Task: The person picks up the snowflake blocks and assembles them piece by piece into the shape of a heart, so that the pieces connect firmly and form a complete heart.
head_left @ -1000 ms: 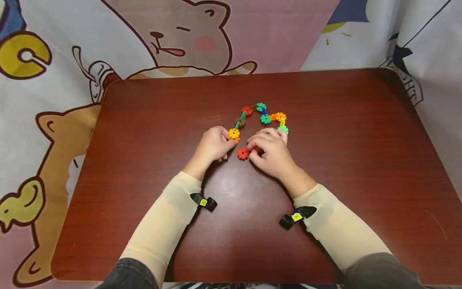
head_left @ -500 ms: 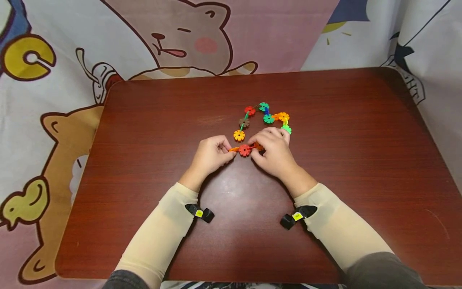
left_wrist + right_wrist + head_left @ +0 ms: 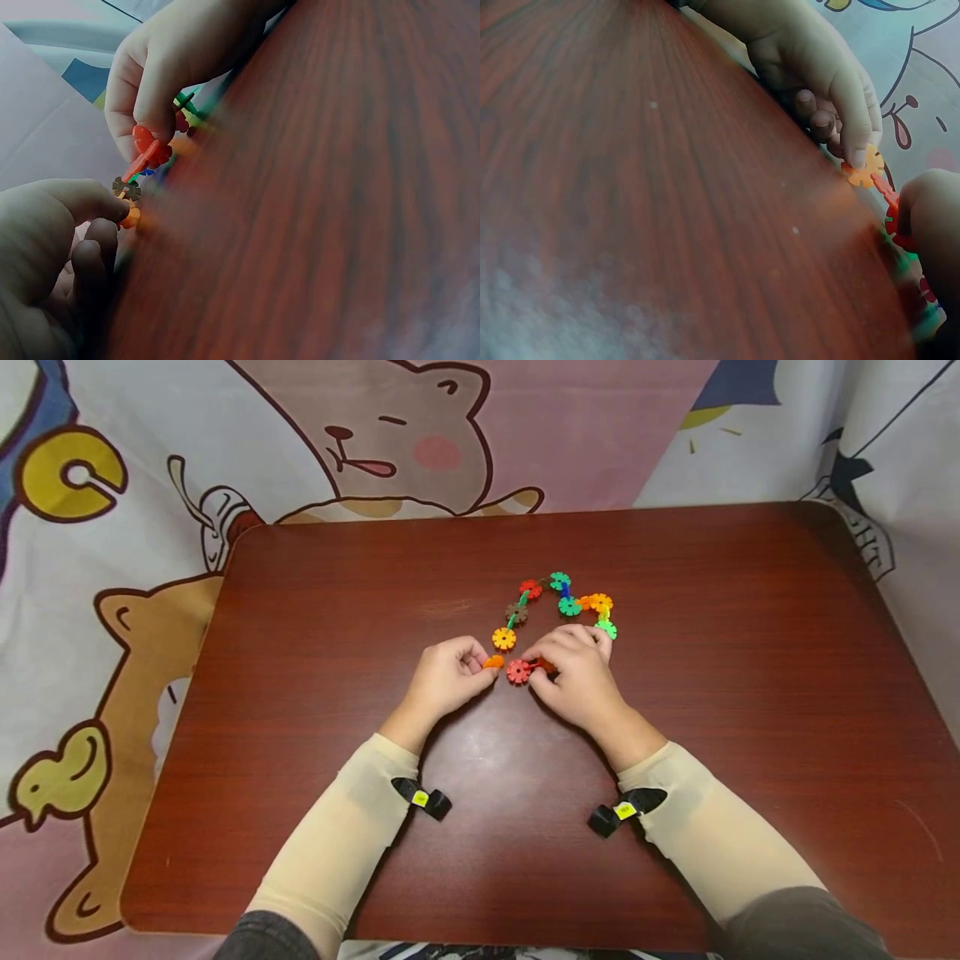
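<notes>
In the head view my left hand [image 3: 450,675] pinches a small orange notched plastic disc [image 3: 493,662] between thumb and fingers. Just right of it lies a red notched disc [image 3: 518,672], seen face-up. My right hand [image 3: 576,675] grips the red pieces joined behind that disc; its fingers partly hide them. A yellow disc [image 3: 504,638] ends the curved chain of interlocking discs right above the orange one. In the right wrist view, the orange disc [image 3: 866,165] overlaps the edge of an upright red disc [image 3: 885,189]. The left wrist view shows red discs [image 3: 152,154] under the right fingertips.
The chain runs back from the yellow disc through a brown disc [image 3: 516,613], a red one [image 3: 530,588] and teal ones [image 3: 559,581], then down to a light green disc [image 3: 606,629] by the right fingers. A brown wooden table [image 3: 337,610] lies beneath; a printed cloth [image 3: 585,435] hangs behind.
My left hand has moved from the yellow disc down and right, bringing the orange disc close to the red disc. My right hand keeps its hold with little movement.
</notes>
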